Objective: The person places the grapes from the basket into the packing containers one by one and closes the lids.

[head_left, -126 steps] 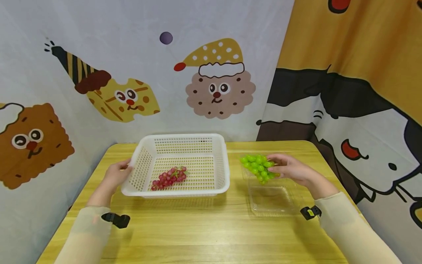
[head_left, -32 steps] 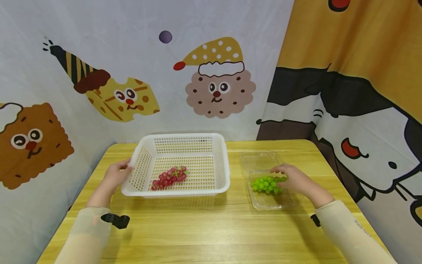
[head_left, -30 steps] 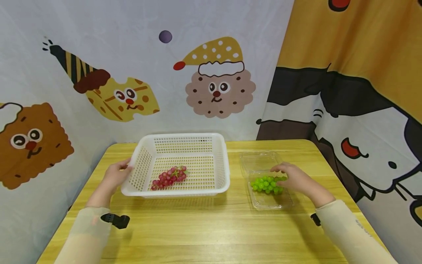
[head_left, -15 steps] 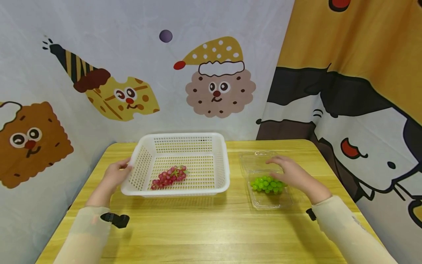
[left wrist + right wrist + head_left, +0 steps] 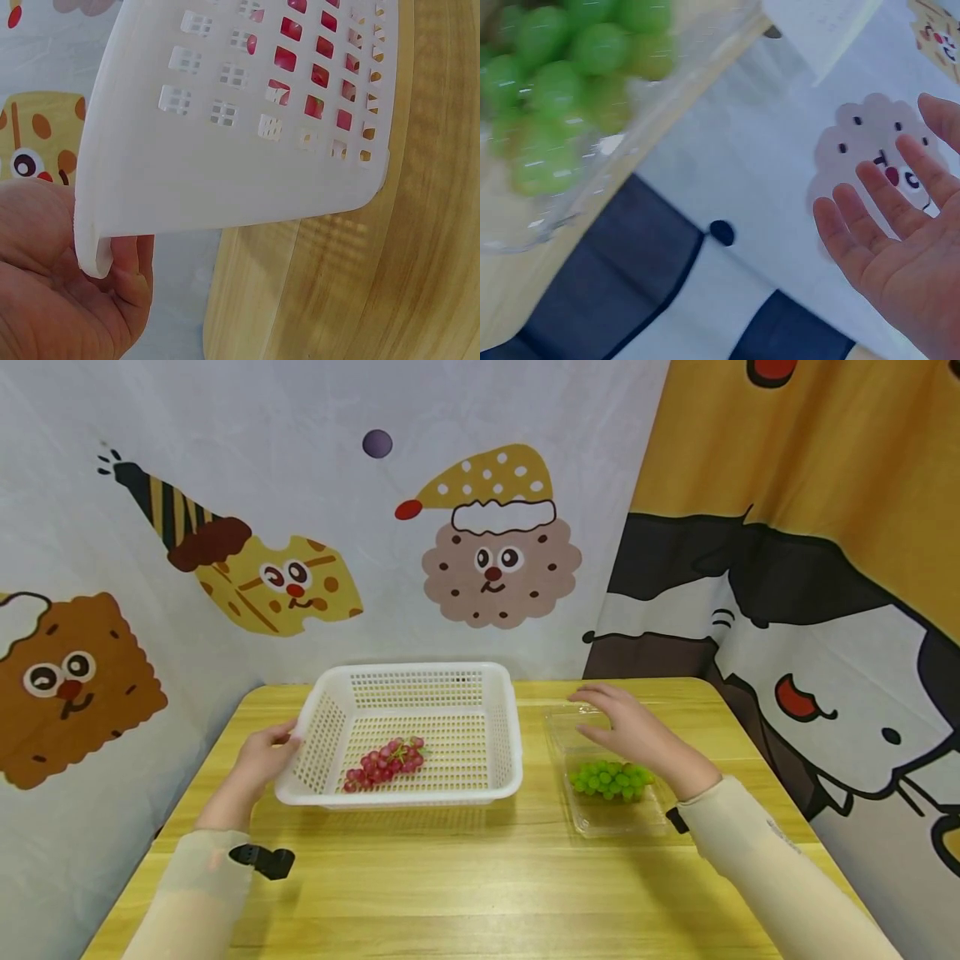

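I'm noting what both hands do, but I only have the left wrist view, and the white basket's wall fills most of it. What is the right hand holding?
Observer: Nothing; the right hand is raised with its fingers apart.

Operator: Thanks. What are the red bits behind the holes of the white basket?

Observer: A bunch of red grapes, lying near the basket's front side.

Operator: Any other fruit about?

Observer: Yes, green grapes lie in a clear plastic container.
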`<state>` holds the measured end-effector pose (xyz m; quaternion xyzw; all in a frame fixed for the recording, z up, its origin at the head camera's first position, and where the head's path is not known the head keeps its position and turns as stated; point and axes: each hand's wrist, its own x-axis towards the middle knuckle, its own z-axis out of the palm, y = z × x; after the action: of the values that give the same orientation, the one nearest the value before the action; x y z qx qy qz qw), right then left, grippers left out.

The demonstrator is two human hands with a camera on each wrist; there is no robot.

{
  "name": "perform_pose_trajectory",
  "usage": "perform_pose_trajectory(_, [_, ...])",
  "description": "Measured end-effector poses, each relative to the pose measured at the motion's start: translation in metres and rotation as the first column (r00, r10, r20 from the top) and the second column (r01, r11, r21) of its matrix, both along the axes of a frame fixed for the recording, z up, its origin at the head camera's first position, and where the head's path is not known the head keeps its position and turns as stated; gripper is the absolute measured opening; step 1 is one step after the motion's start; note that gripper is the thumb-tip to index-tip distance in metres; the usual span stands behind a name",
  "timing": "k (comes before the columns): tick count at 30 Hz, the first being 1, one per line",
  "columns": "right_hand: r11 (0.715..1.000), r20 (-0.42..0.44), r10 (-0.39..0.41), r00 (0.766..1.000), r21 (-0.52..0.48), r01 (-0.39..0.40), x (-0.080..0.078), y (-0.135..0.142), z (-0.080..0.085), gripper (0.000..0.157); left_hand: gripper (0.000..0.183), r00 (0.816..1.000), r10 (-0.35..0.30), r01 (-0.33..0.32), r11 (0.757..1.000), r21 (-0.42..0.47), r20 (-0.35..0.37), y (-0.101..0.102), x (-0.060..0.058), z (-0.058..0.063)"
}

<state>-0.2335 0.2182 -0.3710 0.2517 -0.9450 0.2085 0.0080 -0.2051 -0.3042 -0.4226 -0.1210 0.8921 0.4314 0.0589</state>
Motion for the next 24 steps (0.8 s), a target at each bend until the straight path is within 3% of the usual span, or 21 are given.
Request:
perform_pose_trajectory(6, [0.998,-0.029,0.062,0.998,-0.004,-0.063,-0.008,-0.027,0.016,0.046,0.052,1.000,-0.003,0.003,1.000,-0.005,-0.006,0.000,0.001,-0.001])
perform_pose_trajectory(17, [0.981,-0.047,0.183,0.982,-0.056,-0.186,-0.034,-0.080,0.025,0.045,0.052,1.000,0.009,-0.009,1.000,-0.010,0.016,0.000,0.000,-0.002])
perform_pose_trajectory(24, [0.977,-0.018,0.198,0.980,-0.078,-0.199,-0.048,-0.108,0.033,0.043,0.052,1.000,0.010,-0.010,1.000,-0.009,0.011,0.000,0.000,-0.001])
